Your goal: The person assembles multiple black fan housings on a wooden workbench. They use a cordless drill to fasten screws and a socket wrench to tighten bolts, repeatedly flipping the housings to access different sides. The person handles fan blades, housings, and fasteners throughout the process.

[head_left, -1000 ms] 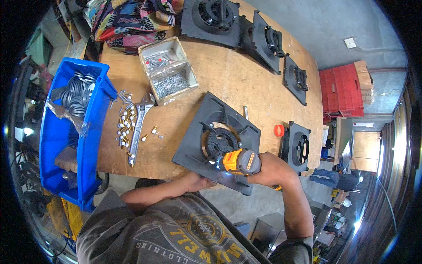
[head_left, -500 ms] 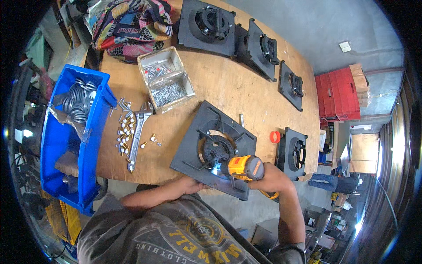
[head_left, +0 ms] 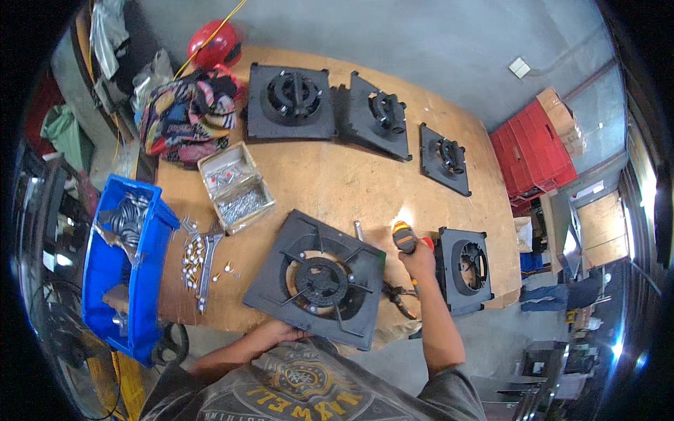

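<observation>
A square black gas stove burner [head_left: 256, 289] with a round burner head and radiating pot supports lies in front of me at the table's near edge. My left hand [head_left: 282, 331] grips its near edge, with the fingers partly hidden beneath the plate. To the right of the burner, my right hand [head_left: 420, 262] is wrapped round a yellow-and-black cordless drill [head_left: 404, 238]. The drill points away from me over the table, its light making a bright spot on the wood. Between burner and right forearm lies a dark tool with orange parts [head_left: 400, 300].
Left are a blue bin [head_left: 149, 295] of washers, loose bolts [head_left: 189, 261], an adjustable wrench [head_left: 208, 270] and a divided box [head_left: 235, 186] of fasteners. More black burners [head_left: 270, 126] stand at the back; another frame [head_left: 453, 295] is at right. A small wrench [head_left: 358, 230] lies beyond the burner.
My right hand has lifted the drill off the burner and carried it right and away from me, over the table. My left hand stays at the burner's near edge. The view has shifted.
</observation>
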{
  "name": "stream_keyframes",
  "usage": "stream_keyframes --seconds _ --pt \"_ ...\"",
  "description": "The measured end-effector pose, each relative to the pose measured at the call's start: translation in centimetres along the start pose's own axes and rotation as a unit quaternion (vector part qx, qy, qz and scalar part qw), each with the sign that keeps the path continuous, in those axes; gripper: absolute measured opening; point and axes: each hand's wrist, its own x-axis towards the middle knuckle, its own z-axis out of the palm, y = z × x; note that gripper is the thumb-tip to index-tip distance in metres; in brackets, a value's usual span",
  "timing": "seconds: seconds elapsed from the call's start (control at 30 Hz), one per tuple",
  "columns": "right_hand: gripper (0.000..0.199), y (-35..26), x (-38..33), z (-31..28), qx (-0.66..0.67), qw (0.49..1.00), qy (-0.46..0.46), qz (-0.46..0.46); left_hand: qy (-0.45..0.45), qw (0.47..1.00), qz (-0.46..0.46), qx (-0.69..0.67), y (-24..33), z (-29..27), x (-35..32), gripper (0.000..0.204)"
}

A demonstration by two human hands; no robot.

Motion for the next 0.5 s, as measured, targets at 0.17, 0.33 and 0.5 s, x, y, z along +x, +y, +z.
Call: stream_keyframes --seconds 0.17,0.33,0.5 --pt "0.063 2.9 4.0 4.6 -0.07 0.996 0.009 -0.055 0.106 0.988 0.04 0.105 -0.2 1.3 -2.2 0.045" --pt "0.057 4.0 5.1 6.8 -0.071 0.988 0.067 -0.117 0.24 0.908 0.097 0.329 -0.2 3.0 -2.6 0.051" --pt "0.042 5.2 -2.0 6.7 0.032 0.985 0.1 -0.138 0.309 0.585 0.118 0.741 2.6 9.6 -8.8 0.056"
